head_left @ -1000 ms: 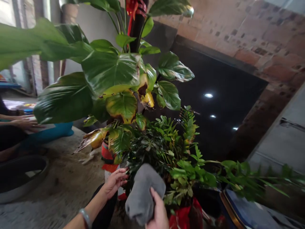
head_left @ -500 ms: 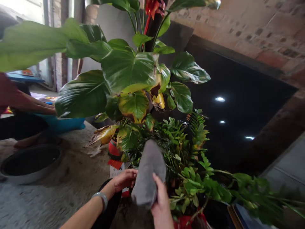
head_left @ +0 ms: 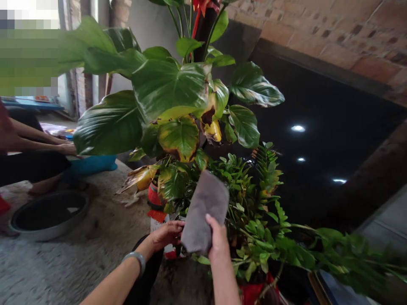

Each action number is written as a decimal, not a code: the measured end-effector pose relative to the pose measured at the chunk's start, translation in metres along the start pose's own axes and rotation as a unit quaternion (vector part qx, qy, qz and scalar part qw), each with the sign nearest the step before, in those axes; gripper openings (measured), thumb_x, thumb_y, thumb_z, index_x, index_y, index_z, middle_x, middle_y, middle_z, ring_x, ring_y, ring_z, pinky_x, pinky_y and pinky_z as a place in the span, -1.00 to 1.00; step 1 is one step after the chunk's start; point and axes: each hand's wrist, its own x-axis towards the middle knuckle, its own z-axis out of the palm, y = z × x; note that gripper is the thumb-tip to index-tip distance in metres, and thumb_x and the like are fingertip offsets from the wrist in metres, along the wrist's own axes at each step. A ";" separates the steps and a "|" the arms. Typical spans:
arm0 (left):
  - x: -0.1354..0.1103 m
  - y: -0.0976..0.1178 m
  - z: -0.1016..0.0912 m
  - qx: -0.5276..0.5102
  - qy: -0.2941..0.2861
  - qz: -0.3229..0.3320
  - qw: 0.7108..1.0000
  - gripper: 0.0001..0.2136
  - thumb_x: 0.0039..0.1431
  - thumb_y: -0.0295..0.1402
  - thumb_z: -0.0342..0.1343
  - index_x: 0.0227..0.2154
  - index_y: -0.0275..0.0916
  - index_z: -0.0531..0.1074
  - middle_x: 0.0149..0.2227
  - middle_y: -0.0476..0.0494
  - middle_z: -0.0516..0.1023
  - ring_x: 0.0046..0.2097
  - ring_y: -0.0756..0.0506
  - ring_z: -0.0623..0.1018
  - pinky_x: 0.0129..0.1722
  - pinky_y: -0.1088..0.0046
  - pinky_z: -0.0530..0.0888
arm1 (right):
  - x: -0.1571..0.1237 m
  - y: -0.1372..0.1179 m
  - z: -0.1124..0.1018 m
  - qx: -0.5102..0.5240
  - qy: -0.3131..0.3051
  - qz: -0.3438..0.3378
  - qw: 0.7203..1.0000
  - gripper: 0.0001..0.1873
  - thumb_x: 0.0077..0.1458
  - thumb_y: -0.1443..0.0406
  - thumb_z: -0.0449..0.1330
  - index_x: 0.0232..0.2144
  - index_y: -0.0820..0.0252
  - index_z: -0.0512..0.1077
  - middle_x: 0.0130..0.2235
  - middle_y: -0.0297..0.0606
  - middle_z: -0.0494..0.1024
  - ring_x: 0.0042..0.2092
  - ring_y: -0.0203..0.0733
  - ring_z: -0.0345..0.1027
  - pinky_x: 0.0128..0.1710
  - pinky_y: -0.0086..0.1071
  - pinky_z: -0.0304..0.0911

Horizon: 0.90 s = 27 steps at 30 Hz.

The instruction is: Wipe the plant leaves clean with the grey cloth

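Hands, head view: right hand (head_left: 218,237) clamped on a grey cloth (head_left: 206,203), thumb across its near face; left hand (head_left: 168,235) at the cloth's lower left edge, fingers curled, grip impossible to tell. The cloth is before low foliage (head_left: 238,178), beneath a large-leaved plant (head_left: 170,89). Left: 1 round basin (head_left: 33,233).

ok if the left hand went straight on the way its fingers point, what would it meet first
Most likely the grey cloth held in the right hand. The left hand appears right by its edge, though depth is unclear and they may already touch.
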 end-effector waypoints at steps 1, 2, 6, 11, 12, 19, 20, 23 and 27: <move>-0.001 0.001 -0.001 0.004 0.001 -0.002 1.000 -0.73 -0.38 -0.38 0.27 -0.46 -0.28 0.51 -0.58 0.00 0.52 -0.49 -0.01 0.46 -0.38 0.44 0.38 | -0.001 0.020 -0.005 -0.012 -0.005 0.045 0.999 -0.65 -0.48 0.24 0.37 -0.50 0.27 0.49 -0.48 -0.22 0.59 -0.33 -0.03 0.48 -0.26 -0.22 0.38; -0.002 0.002 -0.001 0.014 0.007 -0.006 1.000 -0.74 -0.40 -0.40 0.27 -0.48 -0.28 0.51 -0.58 -0.01 0.53 -0.48 -0.03 0.47 -0.34 0.42 0.38 | -0.005 0.040 -0.012 -0.021 -0.007 0.096 0.995 -0.68 -0.46 0.22 0.37 -0.53 0.26 0.49 -0.49 -0.21 0.59 -0.33 -0.01 0.48 -0.26 -0.21 0.38; -0.007 0.007 -0.009 0.041 0.047 -0.030 0.998 -0.74 -0.41 -0.35 0.29 -0.51 -0.28 0.50 -0.55 -0.08 0.56 -0.35 -0.15 0.54 -0.25 0.35 0.39 | -0.034 0.078 -0.039 0.017 -0.050 0.185 0.981 -0.67 -0.33 0.11 0.31 -0.48 0.21 0.50 -0.45 -0.20 0.61 -0.29 0.05 0.50 -0.34 -0.13 0.40; -0.012 0.011 -0.018 0.027 0.034 -0.003 0.999 -0.75 -0.38 -0.34 0.31 -0.50 -0.27 0.53 -0.47 -0.06 0.58 -0.30 -0.15 0.53 -0.27 0.36 0.40 | -0.040 0.000 -0.030 0.096 -0.079 0.131 0.984 -0.50 -0.35 0.08 0.34 -0.31 0.24 0.52 -0.29 -0.13 0.62 -0.20 0.03 0.49 -0.24 -0.17 0.40; -0.012 0.012 -0.018 0.021 0.029 -0.001 0.999 -0.72 -0.39 -0.35 0.33 -0.47 -0.27 0.54 -0.44 -0.07 0.59 -0.33 -0.12 0.52 -0.31 0.38 0.40 | -0.034 -0.017 -0.027 0.128 -0.054 0.090 0.986 -0.52 -0.37 0.10 0.36 -0.33 0.22 0.51 -0.30 -0.17 0.62 -0.22 -0.01 0.49 -0.23 -0.20 0.39; -0.016 0.019 -0.007 0.003 0.057 -0.021 0.998 -0.63 -0.38 -0.39 0.38 -0.34 -0.23 0.58 -0.22 -0.17 0.61 -0.34 -0.07 0.53 -0.36 0.42 0.42 | 0.008 0.021 -0.050 0.193 0.115 0.043 0.973 -0.71 -0.35 0.26 0.34 -0.42 0.13 0.49 -0.44 -0.31 0.62 -0.25 -0.07 0.50 -0.18 -0.16 0.38; -0.017 0.019 -0.005 -0.002 0.073 -0.012 0.997 -0.62 -0.39 -0.41 0.38 -0.34 -0.23 0.58 -0.22 -0.17 0.61 -0.33 -0.09 0.53 -0.34 0.41 0.43 | 0.005 0.038 -0.057 0.188 0.118 0.055 0.974 -0.69 -0.34 0.22 0.34 -0.41 0.14 0.49 -0.41 -0.29 0.62 -0.21 -0.04 0.49 -0.16 -0.13 0.37; -0.027 0.015 -0.002 -0.027 0.145 0.046 0.988 -0.68 -0.39 -0.44 0.38 -0.41 -0.22 0.59 -0.24 -0.15 0.62 -0.29 -0.10 0.54 -0.31 0.41 0.44 | -0.012 0.069 -0.075 0.177 0.115 0.080 0.974 -0.54 -0.39 0.14 0.37 -0.34 0.19 0.49 -0.33 -0.20 0.62 -0.14 0.03 0.47 -0.11 -0.08 0.35; -0.053 0.010 0.010 -0.054 0.133 0.089 0.986 -0.75 -0.31 -0.35 0.37 -0.43 -0.21 0.59 -0.29 -0.14 0.63 -0.32 -0.08 0.52 -0.33 0.42 0.43 | -0.030 0.058 -0.083 0.166 0.158 0.040 0.973 -0.30 -0.52 0.20 0.43 -0.18 0.21 0.44 -0.28 -0.22 0.62 -0.19 0.00 0.48 -0.15 -0.13 0.36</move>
